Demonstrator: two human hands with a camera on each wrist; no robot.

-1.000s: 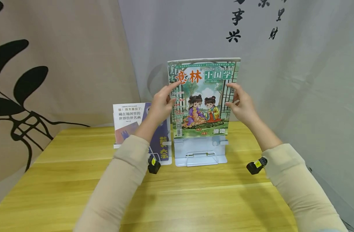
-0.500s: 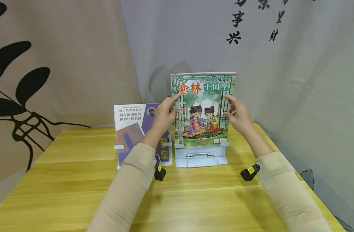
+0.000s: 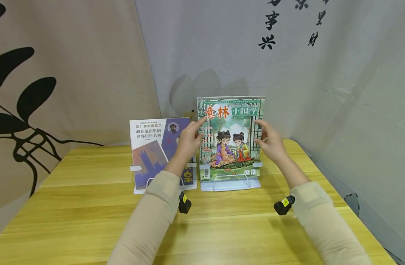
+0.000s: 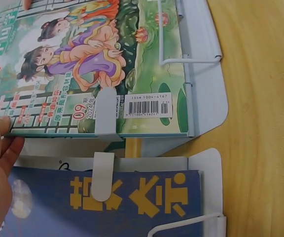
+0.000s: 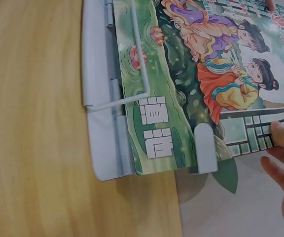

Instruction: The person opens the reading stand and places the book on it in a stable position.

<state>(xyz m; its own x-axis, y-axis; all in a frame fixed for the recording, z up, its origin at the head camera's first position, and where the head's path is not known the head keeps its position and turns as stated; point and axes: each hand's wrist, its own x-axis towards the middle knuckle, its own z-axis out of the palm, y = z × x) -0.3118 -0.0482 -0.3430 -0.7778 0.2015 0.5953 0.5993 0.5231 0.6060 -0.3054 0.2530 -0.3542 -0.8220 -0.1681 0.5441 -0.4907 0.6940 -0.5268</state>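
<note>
A green illustrated magazine (image 3: 232,129) stands upright, leaning back on a pale book stand (image 3: 207,187). Its lower edge sits behind the stand's wire holder (image 5: 143,64), and white side clips (image 4: 105,114) overlap the cover on both sides. My left hand (image 3: 188,141) grips the magazine's left edge, index finger lying on the cover. My right hand (image 3: 272,141) pinches the right edge, thumb and finger on the front. In the right wrist view, the fingers (image 5: 275,173) lie partly behind the magazine. Fingers behind the left edge are mostly hidden.
To the left, a second stand (image 3: 139,191) holds a purple and white book (image 3: 149,147), partly covered by my left forearm. Both stands are on a yellow wooden table (image 3: 229,228). Behind it hangs a pale curtain (image 3: 202,44) with black writing and printed leaves.
Both hands have moved down with the magazine. Its lower edge has gone from above the stand's side clips to behind the clips and wire holder.
</note>
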